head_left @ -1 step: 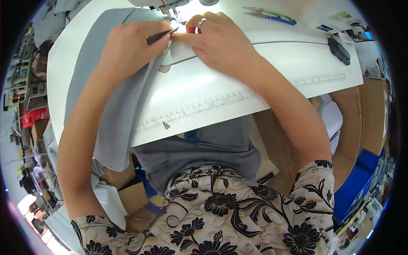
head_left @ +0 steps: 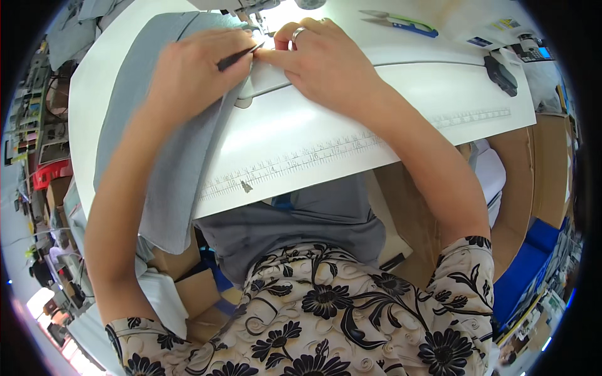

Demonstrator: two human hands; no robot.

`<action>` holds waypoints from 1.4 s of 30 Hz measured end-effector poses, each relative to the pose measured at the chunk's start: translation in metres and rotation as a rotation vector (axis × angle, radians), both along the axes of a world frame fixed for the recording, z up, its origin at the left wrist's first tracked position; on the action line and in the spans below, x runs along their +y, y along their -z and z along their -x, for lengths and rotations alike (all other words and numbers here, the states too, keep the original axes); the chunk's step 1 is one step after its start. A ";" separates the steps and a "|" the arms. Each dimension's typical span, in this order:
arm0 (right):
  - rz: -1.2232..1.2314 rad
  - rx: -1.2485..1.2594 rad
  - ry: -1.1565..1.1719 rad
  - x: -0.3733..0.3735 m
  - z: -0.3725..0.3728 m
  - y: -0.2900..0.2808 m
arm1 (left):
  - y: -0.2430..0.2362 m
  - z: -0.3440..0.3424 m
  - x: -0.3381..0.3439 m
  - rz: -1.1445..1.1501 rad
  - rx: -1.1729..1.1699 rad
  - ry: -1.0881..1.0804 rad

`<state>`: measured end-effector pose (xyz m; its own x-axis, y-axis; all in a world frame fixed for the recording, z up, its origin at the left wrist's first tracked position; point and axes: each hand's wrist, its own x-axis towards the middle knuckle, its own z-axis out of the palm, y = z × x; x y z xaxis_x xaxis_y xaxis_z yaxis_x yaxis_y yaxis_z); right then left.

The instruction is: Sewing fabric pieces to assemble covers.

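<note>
From where I stand, small, steady moves seem best here: the tool's tip should guide the grey cloth (head_left: pixel 169 169) while fingertips stay clear of the sewing machine (head_left: pixel 254 9). The left hand (head_left: pixel 199 69) is clamped on a dark, pointed tool (head_left: pixel 233 59); the right hand (head_left: pixel 323 62) has thumb and forefinger bent close, but I can't tell whether they pinch anything. The cloth lies under the left hand and forearm, drooping over the table's (head_left: pixel 301 131) near edge, left of the right hand.
</note>
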<state>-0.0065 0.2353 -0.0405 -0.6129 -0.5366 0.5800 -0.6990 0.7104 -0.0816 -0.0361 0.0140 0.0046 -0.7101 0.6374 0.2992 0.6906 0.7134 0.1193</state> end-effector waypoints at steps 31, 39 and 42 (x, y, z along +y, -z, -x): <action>-0.017 0.047 0.101 0.003 0.000 0.005 | 0.026 -0.048 0.040 -0.146 0.104 -0.098; 0.205 -0.023 0.056 0.015 -0.029 -0.004 | 0.027 -0.045 0.031 -0.120 0.016 -0.070; 0.461 -0.271 -0.054 0.021 -0.112 -0.020 | 0.028 -0.044 0.009 -0.153 -0.054 -0.029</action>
<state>0.1053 0.2564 -0.0206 -0.7522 -0.2984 0.5875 -0.6439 0.5218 -0.5596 0.0079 0.0231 -0.0229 -0.7454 0.5658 0.3525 0.6594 0.7037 0.2646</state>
